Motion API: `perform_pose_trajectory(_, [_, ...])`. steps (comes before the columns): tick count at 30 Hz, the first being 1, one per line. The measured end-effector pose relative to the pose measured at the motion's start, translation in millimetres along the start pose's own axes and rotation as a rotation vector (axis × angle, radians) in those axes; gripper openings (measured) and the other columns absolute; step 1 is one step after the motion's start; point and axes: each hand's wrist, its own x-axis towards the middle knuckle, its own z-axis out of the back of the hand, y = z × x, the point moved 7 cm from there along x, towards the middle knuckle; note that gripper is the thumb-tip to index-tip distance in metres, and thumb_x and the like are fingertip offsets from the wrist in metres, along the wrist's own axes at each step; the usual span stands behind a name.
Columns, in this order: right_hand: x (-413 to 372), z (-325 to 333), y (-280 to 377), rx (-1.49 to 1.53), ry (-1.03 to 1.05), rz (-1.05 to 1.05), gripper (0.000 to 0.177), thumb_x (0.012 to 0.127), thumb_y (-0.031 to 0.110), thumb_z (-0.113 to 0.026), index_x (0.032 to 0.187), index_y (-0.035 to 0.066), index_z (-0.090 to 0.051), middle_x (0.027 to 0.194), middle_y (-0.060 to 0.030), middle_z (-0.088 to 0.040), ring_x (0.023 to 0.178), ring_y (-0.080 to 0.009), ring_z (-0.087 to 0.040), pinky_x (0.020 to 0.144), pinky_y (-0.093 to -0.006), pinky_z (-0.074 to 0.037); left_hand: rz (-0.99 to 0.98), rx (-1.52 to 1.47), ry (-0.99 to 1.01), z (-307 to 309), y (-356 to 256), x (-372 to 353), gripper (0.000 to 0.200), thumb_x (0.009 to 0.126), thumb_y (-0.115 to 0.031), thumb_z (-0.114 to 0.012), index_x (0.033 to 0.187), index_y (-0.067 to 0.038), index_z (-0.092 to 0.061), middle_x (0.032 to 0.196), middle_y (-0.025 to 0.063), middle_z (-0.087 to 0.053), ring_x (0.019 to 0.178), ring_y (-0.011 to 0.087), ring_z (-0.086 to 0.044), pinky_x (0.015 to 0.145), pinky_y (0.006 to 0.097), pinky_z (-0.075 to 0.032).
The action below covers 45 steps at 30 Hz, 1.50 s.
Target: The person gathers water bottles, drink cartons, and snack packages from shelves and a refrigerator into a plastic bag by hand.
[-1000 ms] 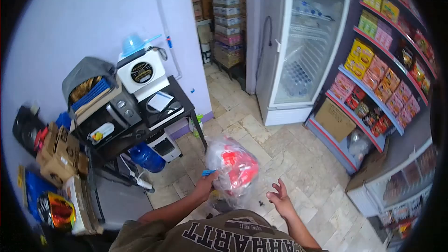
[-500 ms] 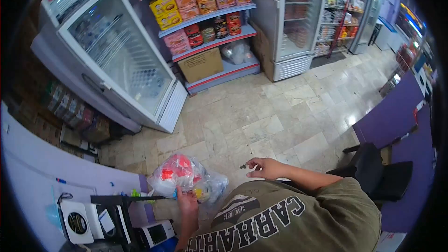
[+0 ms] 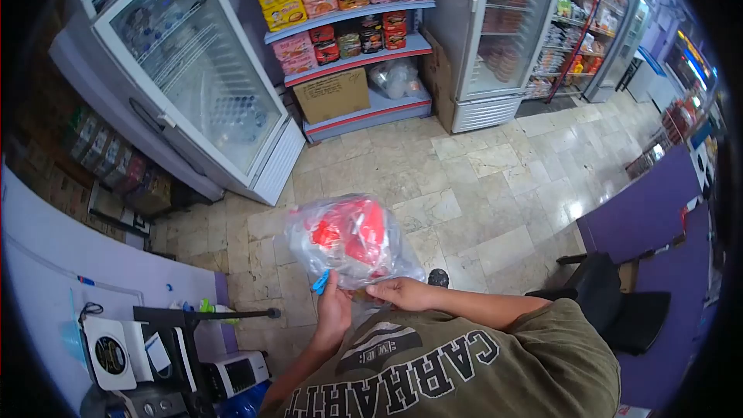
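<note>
A clear plastic bag (image 3: 340, 236) with red and white contents hangs in front of my body, above the tiled floor. My left hand (image 3: 333, 306) is closed on the bag's lower left edge, beside a small blue piece (image 3: 321, 282). On the bag's lower right side, my right hand (image 3: 398, 292) pinches the plastic between thumb and fingers. Some yellowish contents show faintly between the two hands. The exact shape of what is inside is hidden by the crumpled, shiny plastic.
A glass-door fridge (image 3: 193, 85) stands at the left, shelves (image 3: 364, 58) with noodle packs ahead, another fridge (image 3: 495, 39) to their right. A black chair (image 3: 619, 294) is at my right. Near my left are a black bar (image 3: 232, 314) and a white device (image 3: 112, 352).
The bag has moved right and up, in front of my body. My right hand, apart from it before, has come left and closed on it. My left hand has moved right with the bag.
</note>
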Motion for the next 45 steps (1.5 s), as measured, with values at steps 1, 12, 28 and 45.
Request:
perform_pose_trajectory(1, [6.6,-4.9,-8.1,-0.008,0.021,-0.007,0.059,0.089,0.054,-0.042,0.118,0.004,-0.055,0.104,-0.0078,-0.061,0.095,-0.0142,-0.055,0.081,-0.0268,-0.044,-0.010,-0.003,0.001,-0.7,1.6,-2.8,0.035,0.093,-0.030,-0.047,0.118,-0.006,-0.047,0.115,0.0059,-0.056,0.102,0.0180,-0.053,0.088,0.0350,-0.040])
perform_pose_trajectory(12, [41.4,14.4,-12.5,-0.018,0.217,0.122,0.051,0.089,0.039,-0.054,0.123,0.002,-0.049,0.116,-0.0093,-0.056,0.109,-0.0156,-0.050,0.094,-0.0280,-0.037,-0.075,-0.086,-0.309,63.3,10.7,14.2,0.031,0.093,-0.031,-0.048,0.115,-0.010,-0.049,0.106,0.0033,-0.058,0.088,0.0160,-0.055,0.072,0.0308,-0.043])
perform_pose_trajectory(28, [117.1,161.3,16.2,-0.213,0.416,0.049,0.041,0.089,0.026,-0.057,0.120,0.000,-0.050,0.110,-0.0067,-0.059,0.103,-0.0117,-0.052,0.089,-0.0244,-0.040,-0.443,-0.357,-0.901,139.5,-36.0,-19.2,0.030,0.089,-0.033,-0.050,0.107,-0.010,-0.054,0.093,0.0022,-0.061,0.075,0.0162,-0.057,0.060,0.0285,-0.045])
perform_pose_trajectory(45, [239.7,208.0,131.8,-0.378,0.252,0.116,0.048,0.083,0.038,-0.062,0.116,0.004,-0.054,0.108,-0.0102,-0.061,0.098,-0.0166,-0.056,0.085,-0.0284,-0.044,-0.406,-0.389,-0.901,192.6,-122.1,145.7,0.024,0.087,-0.033,-0.052,0.102,-0.014,-0.055,0.084,-0.0024,-0.058,0.064,0.0109,-0.050,0.050,0.0244,-0.035])
